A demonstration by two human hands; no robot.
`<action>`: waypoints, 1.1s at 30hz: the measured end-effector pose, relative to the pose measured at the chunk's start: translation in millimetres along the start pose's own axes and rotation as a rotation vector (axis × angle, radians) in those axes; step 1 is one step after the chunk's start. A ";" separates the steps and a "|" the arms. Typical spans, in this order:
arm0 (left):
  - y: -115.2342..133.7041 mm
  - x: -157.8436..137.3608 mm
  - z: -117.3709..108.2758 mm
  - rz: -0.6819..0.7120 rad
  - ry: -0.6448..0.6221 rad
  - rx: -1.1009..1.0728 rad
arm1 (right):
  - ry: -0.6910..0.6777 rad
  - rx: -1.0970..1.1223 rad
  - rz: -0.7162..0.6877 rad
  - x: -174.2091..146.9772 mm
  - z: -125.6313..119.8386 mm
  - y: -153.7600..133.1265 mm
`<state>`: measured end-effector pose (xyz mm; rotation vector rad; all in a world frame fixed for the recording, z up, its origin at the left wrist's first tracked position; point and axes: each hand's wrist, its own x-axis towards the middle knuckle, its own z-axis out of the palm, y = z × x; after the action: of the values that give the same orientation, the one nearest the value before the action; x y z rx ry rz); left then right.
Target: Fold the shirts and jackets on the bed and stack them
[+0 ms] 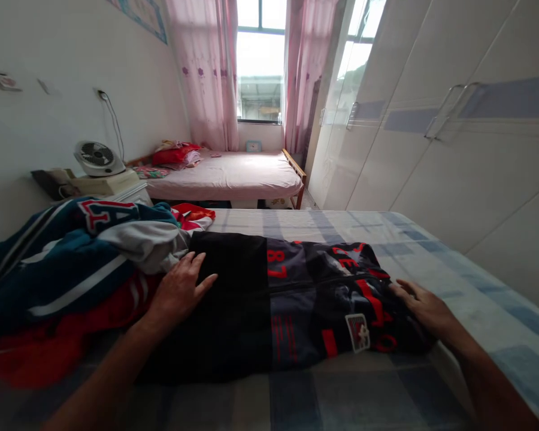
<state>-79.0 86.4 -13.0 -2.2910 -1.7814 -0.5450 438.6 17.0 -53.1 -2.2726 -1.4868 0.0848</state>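
While the jacket [291,305] lies flat on the bed [341,392] beside the clothes pile [81,263], the left hand [182,287], grip spread, rests on the black end; whether the right hand [424,306] pinches the other end, I cannot tell. Uneven tugging could wrinkle it.

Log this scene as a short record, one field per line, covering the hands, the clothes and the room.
Garment: dark with red markings, spread on a checked sheet
Left hand: on the garment's plain black part, fingers spread
Right hand: at the garment's opposite end, grip unclear
Pile: teal, red and grey clothes, left of the garment
Fan: by the left wall
Far bed: pink-covered, near the window
Wardrobe: white, along the right
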 end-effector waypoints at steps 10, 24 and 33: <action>14.5 -30.0 23.3 -0.130 0.010 0.147 | -0.031 -0.194 0.011 -27.8 12.2 -21.0; 16.8 -45.7 19.4 -0.260 -0.023 0.034 | 0.097 -0.089 0.077 -37.0 14.2 -22.6; 14.6 -44.6 8.8 -0.352 0.027 -0.356 | 0.114 0.006 0.107 -39.4 16.0 -20.8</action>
<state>-72.9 46.0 -37.7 -2.1626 -2.2442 -1.0210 399.5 -5.9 -66.7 -2.3103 -1.3066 -0.0086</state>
